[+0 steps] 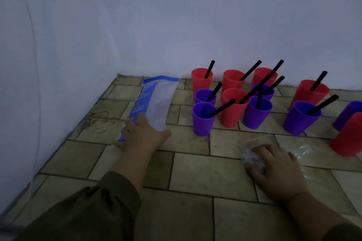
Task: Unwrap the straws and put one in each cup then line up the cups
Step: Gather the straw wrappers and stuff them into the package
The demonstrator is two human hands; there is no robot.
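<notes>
My right hand [274, 168] clenches crumpled clear wrappers [252, 159]. My left hand [144, 135] rests on the straw bag [156, 100]; whether it grips cannot be determined. The cups [231, 115] stand clustered and unaligned, with black straws [250, 70] leaning. Caution: a hand catching a straw while sliding cups would likely topple them.

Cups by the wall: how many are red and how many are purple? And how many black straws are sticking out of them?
Red plastic cups: 6
Purple plastic cups: 6
Black straws: 10
Total: 22 things, 12 cups and 10 straws. The two cups at the right edge show no straw.
</notes>
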